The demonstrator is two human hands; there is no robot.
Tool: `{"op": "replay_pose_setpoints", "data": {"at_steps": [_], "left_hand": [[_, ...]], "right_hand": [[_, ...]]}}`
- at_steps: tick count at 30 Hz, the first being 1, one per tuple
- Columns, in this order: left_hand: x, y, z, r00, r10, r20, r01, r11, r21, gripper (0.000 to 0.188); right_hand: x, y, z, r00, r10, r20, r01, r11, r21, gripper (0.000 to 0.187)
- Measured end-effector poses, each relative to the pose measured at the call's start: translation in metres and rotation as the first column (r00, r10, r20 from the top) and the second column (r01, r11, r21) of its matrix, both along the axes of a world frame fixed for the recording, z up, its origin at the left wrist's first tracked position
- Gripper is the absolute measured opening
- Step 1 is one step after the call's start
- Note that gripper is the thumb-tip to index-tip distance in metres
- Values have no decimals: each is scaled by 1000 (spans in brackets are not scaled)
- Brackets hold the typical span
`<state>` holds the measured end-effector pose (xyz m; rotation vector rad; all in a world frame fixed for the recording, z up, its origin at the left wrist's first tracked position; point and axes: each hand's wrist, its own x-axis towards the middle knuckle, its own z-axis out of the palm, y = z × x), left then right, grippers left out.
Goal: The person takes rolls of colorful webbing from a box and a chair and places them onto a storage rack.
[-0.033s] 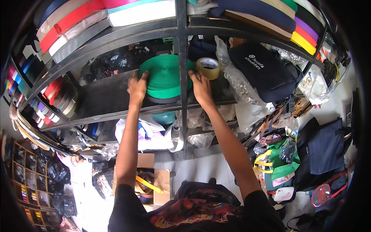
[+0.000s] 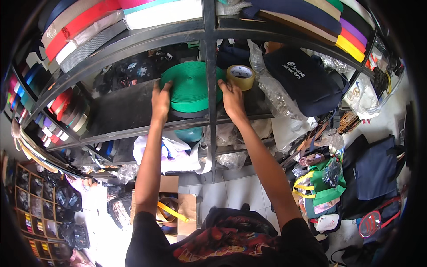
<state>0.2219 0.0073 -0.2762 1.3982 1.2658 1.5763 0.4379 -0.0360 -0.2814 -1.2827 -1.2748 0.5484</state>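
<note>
A wide, flat roll of green webbing lies on the dark middle shelf, its coil facing up. A dark layer shows under its front edge. My left hand grips the roll's left side, with the thumb at its near edge. My right hand holds the right side, reaching in past the black shelf post, which crosses in front of the roll. The fingertips of both hands are partly hidden by the roll. Just beyond my right hand, touching or nearly touching it, sits a roll of clear yellowish tape.
Stacked colourful webbing rolls fill the shelf above. A dark blue bag and crumpled clear plastic lie to the right. White cloth rests below. An open cardboard box stands on the floor, near a green bag.
</note>
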Motion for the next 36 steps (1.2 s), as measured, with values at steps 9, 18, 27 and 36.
{"op": "replay_pose_setpoints", "data": {"at_steps": [9,18,27,36], "left_hand": [[14,-11,2,988,132,-77,-136,990,-43,51],[33,-83,-2,974,147,174,-199,919,340,57],[97,-222,-135,758,-652,26,648,756,96,26],[77,-364,-247,464,-871,161,805,338,-488,34]], "right_hand": [[-18,-2,9,986,-160,42,160,987,23,49],[26,-107,-45,970,3,-243,47,978,202,24],[49,-301,-178,971,-216,-106,160,909,-385,16],[45,-576,-286,815,-575,-69,377,618,-690,18]]}}
